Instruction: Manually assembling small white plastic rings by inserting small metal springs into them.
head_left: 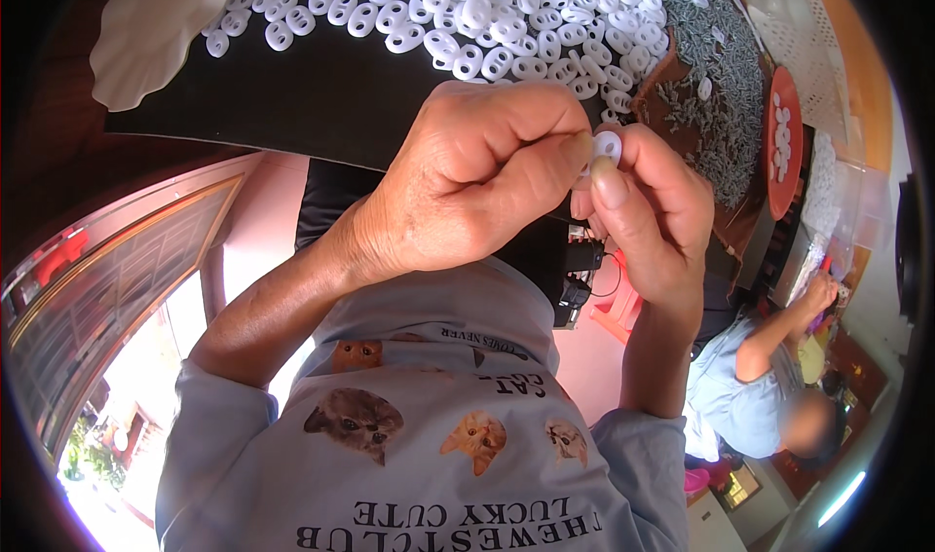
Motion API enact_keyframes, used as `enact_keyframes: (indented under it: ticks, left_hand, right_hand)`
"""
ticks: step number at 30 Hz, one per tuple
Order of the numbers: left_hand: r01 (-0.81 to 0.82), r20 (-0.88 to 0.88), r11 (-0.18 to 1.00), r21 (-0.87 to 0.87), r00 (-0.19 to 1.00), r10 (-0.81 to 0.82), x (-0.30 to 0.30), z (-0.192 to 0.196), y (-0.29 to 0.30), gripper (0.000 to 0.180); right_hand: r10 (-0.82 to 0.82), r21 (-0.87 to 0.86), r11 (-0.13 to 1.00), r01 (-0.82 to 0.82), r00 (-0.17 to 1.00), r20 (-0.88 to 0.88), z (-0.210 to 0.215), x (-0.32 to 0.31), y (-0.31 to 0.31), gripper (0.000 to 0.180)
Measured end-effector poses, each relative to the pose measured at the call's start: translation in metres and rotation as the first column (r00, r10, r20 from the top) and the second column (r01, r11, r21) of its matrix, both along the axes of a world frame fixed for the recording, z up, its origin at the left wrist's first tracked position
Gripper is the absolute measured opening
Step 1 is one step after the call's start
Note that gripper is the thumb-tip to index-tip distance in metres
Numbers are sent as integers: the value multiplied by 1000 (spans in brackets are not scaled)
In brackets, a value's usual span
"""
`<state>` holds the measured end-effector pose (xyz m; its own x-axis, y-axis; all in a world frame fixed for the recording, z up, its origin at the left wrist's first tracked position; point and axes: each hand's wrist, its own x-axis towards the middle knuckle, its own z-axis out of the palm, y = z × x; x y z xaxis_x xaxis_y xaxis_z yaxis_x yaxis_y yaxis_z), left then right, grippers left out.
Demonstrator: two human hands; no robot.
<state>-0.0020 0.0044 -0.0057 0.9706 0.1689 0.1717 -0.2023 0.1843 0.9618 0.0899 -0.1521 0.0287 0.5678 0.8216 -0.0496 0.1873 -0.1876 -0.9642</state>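
Note:
A small white oval plastic piece [609, 144] with a hole showing is held up in front of my chest, over the near edge of the dark table. My right hand [654, 206] pinches it between thumb and fingers. My left hand [477, 177] is closed, its thumb and bent forefinger meeting at the piece's left side. The fingertips cover part of the piece, and anything else between them is hidden. Just beyond my hands lies a wide heap of similar white two-holed ovals [467, 17].
A pile of small grey metal springs [721, 85] lies on brown cloth at the right. Beside it, a red dish [785, 187] carries several white pieces. A pale wavy-edged tray [156, 36] sits far left. Another person [750, 386] works at the right with hands at a table.

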Motion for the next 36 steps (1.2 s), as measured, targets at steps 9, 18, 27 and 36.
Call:
enact_keyframes:
  ticks: [9,18,27,36]
  left_hand:
    - [9,15,1000,7,1000,-9,-3,0,-2,14]
    - [0,21,997,80,1000,-2,-4,0,-6,14]
    - [-3,58,981,194,998,-8,-3,-1,-7,13]
    - [-17,55,980,196,998,6,-2,0,-8,12]
  right_hand:
    - [-22,-29,999,22,1000,-17,0,-8,-1,15]
    - [-24,15,1000,25,1000,-16,-5,-11,-7,17]
    - [-21,-2,1000,21,1000,1,-7,-11,-14,17]
    - [-17,23,1000,17,1000,4,-12,-8,-15,15]
